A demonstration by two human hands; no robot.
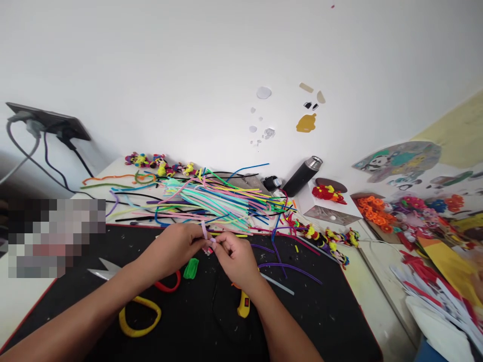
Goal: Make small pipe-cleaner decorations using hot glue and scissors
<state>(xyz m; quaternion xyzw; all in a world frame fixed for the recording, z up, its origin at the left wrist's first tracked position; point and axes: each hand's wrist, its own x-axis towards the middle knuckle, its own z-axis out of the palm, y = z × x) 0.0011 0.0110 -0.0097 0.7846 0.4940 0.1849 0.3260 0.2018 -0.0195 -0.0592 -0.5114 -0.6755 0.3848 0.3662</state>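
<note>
My left hand [179, 247] and my right hand [236, 256] meet over the black mat [188, 322], fingertips almost touching. Between them is a short light purple strip [205, 230], pinched in the fingers of both hands; its upper end sticks up. Something small, red and white, shows just under the fingertips. A green folded bundle [191, 269] lies on the mat below my left hand. Scissors with a yellow and a red handle [139, 317] lie partly under my left forearm. Beside my right wrist is a yellow tool [244, 304], partly covered by the arm.
A pile of colored pipe cleaners [219, 201] lies behind the mat. Purple stems [298, 267] rest on its right part. Farther back stand a black bottle [302, 177] and a white box [334, 208]. Small yellow figures [332, 239] lie at the right edge. A power strip [49, 120] is at left.
</note>
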